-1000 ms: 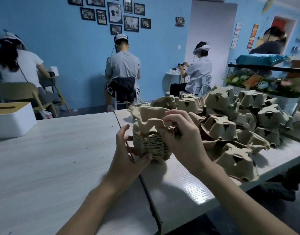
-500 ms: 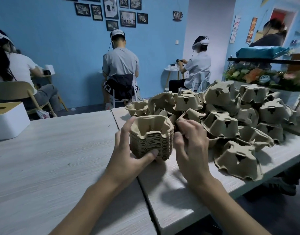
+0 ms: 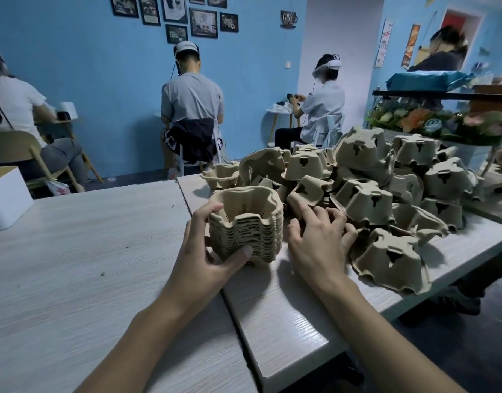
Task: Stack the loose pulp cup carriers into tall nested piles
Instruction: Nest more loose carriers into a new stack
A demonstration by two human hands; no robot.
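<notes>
In left hand (image 3: 200, 252), nested carrier pile (image 3: 244, 231); loose carriers (image 3: 366, 199) alongside.

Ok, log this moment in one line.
left hand grips nested stack | right hand touches loose carriers | next carrier not picked

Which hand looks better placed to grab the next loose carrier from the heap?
Probably the right hand: it holds nothing and lies beside the loose carriers, while the left hand grips the stack.

The left hand (image 3: 204, 251) grips the nested stack (image 3: 247, 222) on the table (image 3: 74, 251). Just right of the stack, the right hand (image 3: 315, 242) rests bent fingers against the loose heap of carriers (image 3: 366, 199).
</notes>
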